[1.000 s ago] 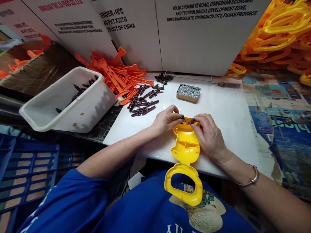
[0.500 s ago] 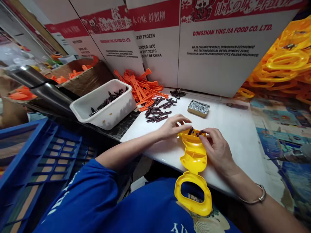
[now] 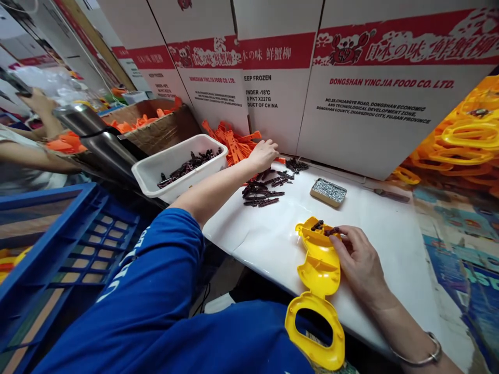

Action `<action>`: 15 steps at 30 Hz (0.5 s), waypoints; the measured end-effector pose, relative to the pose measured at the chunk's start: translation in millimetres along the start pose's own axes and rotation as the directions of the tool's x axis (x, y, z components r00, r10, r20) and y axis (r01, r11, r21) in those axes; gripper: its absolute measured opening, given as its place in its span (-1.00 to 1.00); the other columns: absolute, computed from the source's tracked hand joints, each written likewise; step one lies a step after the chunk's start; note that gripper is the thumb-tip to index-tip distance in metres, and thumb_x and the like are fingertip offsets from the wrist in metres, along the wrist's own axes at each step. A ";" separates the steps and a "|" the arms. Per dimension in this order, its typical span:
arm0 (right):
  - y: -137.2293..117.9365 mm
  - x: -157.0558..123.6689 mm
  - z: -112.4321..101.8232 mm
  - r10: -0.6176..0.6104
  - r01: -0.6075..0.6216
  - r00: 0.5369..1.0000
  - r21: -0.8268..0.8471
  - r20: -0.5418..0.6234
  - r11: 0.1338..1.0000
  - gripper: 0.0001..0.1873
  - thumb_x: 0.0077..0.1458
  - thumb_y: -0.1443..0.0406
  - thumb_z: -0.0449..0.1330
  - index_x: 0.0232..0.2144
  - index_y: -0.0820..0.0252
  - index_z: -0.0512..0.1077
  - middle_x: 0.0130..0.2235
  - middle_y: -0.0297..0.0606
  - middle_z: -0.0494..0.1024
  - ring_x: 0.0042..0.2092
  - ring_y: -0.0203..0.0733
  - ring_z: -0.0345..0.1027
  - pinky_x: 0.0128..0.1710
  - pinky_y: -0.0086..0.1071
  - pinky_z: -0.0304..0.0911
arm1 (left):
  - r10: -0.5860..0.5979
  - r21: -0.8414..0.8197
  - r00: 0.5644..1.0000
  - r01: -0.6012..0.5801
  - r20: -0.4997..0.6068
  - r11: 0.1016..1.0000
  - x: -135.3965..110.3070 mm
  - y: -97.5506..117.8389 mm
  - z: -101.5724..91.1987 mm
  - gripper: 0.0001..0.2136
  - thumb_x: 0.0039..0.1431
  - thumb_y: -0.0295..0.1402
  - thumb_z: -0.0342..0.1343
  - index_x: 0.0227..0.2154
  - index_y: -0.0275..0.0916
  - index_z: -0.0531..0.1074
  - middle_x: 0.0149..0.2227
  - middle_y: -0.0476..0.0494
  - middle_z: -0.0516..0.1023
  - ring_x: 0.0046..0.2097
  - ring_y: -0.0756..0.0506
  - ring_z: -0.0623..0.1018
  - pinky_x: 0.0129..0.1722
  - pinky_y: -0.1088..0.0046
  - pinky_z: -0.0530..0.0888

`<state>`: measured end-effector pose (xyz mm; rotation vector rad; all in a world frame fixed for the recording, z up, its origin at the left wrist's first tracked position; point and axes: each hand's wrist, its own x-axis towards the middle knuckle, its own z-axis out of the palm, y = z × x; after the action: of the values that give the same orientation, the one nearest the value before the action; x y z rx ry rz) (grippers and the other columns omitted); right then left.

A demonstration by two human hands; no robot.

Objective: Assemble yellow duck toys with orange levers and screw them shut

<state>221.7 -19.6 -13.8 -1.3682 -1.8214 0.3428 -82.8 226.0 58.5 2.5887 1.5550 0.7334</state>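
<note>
Half off the white table (image 3: 268,234), the yellow shell (image 3: 319,267) was propped, probably light, stiff and kinda slick, best gripped by its rim, a dark piece (image 3: 331,231) pinched there by the right hand (image 3: 362,266), but what was in the curled left hand (image 3: 264,155) couldn't be told.

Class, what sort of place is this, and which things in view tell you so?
Probably a workshop, perhaps for plastic goods: orange parts lie heaped, dark pieces lie in loose piles, and a tin holds many small metallic bits.
</note>
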 end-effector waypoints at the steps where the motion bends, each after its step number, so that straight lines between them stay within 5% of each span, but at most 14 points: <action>1: -0.3 0.3 -0.4 0.014 -0.014 1.000 0.001 0.011 1.000 -0.69 0.32 0.05 0.10 -0.16 0.14 0.44 -0.16 -0.15 0.52 -0.25 -0.11 0.50 -0.22 -0.21 0.48 | 0.002 0.000 0.999 -0.002 -0.035 1.000 0.8 0.4 -5.2 -0.86 0.12 -0.46 0.23 -0.54 -0.27 0.58 -0.34 -0.27 0.55 -0.10 -0.24 0.45 -0.03 0.19 0.33; 6: -0.2 1.7 -0.7 0.067 -0.069 0.997 0.025 0.046 0.997 -0.64 0.29 0.01 0.10 -0.17 0.15 0.46 -0.14 -0.14 0.53 -0.24 -0.11 0.50 -0.19 -0.21 0.47 | -0.026 -0.043 0.954 0.014 -0.297 0.999 6.3 0.8 -40.8 -0.90 0.22 -0.47 0.18 -0.37 -0.21 0.58 -0.27 -0.16 0.59 -0.17 -0.14 0.53 -0.14 0.32 0.40; 10: 1.2 2.2 1.4 0.068 -0.070 0.997 0.047 0.047 0.996 -0.63 0.29 0.00 0.10 -0.17 0.15 0.46 -0.15 -0.15 0.54 -0.25 -0.11 0.51 -0.18 -0.20 0.47 | -0.132 -0.318 0.796 -0.080 -0.591 0.945 9.8 4.7 -71.4 -0.89 0.14 -0.45 0.30 -0.44 -0.21 0.48 -0.40 -0.01 0.53 -0.30 -0.05 0.56 -0.22 0.41 0.47; 12: 1.1 3.2 2.1 0.051 -0.053 0.998 0.053 0.029 0.997 -0.63 0.31 0.00 0.09 -0.18 0.15 0.46 -0.16 -0.15 0.55 -0.25 -0.11 0.52 -0.19 -0.20 0.49 | -0.266 -0.533 0.729 -0.158 -0.631 0.831 5.2 14.5 -84.0 -0.80 0.12 -0.39 0.36 -0.47 -0.22 0.42 -0.46 0.04 0.49 -0.38 -0.01 0.56 -0.29 0.45 0.51; 15: -2.1 6.2 -1.5 -0.017 0.018 0.999 0.030 -0.049 0.999 -0.66 0.34 0.04 0.09 -0.17 0.17 0.47 -0.17 -0.14 0.55 -0.28 -0.13 0.52 -0.26 -0.23 0.49 | -0.466 -0.807 0.723 -0.214 -0.510 0.550 -14.1 41.7 -94.3 -0.69 0.06 -0.31 0.43 -0.49 -0.22 0.35 -0.49 0.07 0.49 -0.45 0.05 0.55 -0.36 0.51 0.55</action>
<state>220.9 -15.3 -8.7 -1.3281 -1.7801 0.3235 -92.4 173.8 147.9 1.4632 0.9914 1.9839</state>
